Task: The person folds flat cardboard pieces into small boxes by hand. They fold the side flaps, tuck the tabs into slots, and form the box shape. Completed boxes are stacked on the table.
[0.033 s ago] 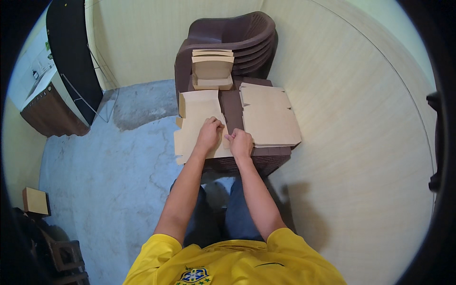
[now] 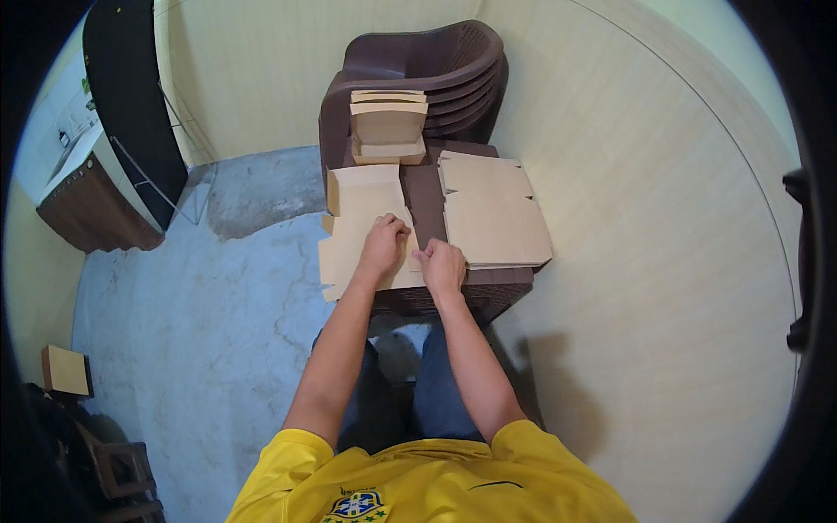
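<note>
A flat cardboard box blank [image 2: 366, 187] with cut tabs along its left side lies on the left part of a brown plastic table [image 2: 425, 205]. My left hand [image 2: 382, 247] rests over the blank, its fingers curled at the right edge. Close beside it, my right hand [image 2: 443, 264] pinches the right-hand flap of the same blank, thumb against fingers. Both hands partly hide that flap. To the right lies a stack of flat cardboard blanks [image 2: 497, 222], apart from my hands.
Behind the blank stands an open folded cardboard box [image 2: 388, 144]. Stacked brown plastic chairs [image 2: 466, 70] rise at the back. A pale wall [image 2: 663, 235] runs along the right. On the left are the bluish concrete floor [image 2: 200, 331] and a counter with a brown curtain [image 2: 100, 205].
</note>
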Demonstrator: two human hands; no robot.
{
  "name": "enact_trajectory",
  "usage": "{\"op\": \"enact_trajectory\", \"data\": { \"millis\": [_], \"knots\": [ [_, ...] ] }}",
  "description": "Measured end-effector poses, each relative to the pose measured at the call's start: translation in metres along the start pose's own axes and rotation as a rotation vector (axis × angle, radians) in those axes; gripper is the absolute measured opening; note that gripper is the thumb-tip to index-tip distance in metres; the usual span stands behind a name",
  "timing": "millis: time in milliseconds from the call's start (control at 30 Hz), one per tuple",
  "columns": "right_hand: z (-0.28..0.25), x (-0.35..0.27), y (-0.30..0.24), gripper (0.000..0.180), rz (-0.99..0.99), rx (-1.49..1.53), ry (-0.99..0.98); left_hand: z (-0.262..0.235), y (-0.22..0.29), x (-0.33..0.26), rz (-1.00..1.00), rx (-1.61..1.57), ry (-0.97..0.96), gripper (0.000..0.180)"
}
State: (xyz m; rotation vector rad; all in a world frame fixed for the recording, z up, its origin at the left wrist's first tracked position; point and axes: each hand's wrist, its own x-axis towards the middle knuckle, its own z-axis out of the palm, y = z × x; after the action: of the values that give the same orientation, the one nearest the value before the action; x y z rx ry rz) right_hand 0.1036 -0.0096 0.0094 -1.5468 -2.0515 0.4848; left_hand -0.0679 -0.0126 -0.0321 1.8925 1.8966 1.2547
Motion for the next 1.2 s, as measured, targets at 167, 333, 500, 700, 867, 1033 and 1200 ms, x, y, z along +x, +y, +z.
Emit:
{"op": "enact_trajectory", "data": {
  "millis": [167, 333, 500, 700, 867, 1033, 1200],
  "knots": [
    [-0.017, -0.028, 0.014, 0.032, -0.028, -0.028, -0.011, 0.0, 0.001, 0.002, -0.03, -0.005, -0.01, 0.011],
    [-0.021, -0.03, 0.019, 0.031, -0.023, 0.183, 0.041, 0.0, 0.008, -0.005, -0.03, 0.002, 0.038, 0.013],
    [-0.023, -0.047, 0.019, 0.026, -0.095, 0.234, 0.14, 0.005, 0.027, -0.011, -0.092, 0.166, 0.078, 0.017],
    [-0.017, -0.071, 0.017, 0.082, -0.476, 0.047, -0.019, 0.006, 0.054, -0.017, -0.274, 0.451, 0.001, 0.031],
    [-0.028, -0.067, 0.01, 0.094, -0.491, -0.123, -0.214, -0.02, 0.05, -0.016, -0.437, 0.474, -0.231, 0.041],
    [-0.032, -0.054, -0.002, 0.088, -0.522, -0.153, -0.298, -0.057, 0.045, -0.039, -0.297, 0.23, -0.411, 0.056],
    [-0.009, -0.033, -0.01, 0.077, -0.553, -0.23, -0.32, -0.114, 0.056, -0.088, -0.104, 0.056, -0.614, 0.082]
  ]
}}
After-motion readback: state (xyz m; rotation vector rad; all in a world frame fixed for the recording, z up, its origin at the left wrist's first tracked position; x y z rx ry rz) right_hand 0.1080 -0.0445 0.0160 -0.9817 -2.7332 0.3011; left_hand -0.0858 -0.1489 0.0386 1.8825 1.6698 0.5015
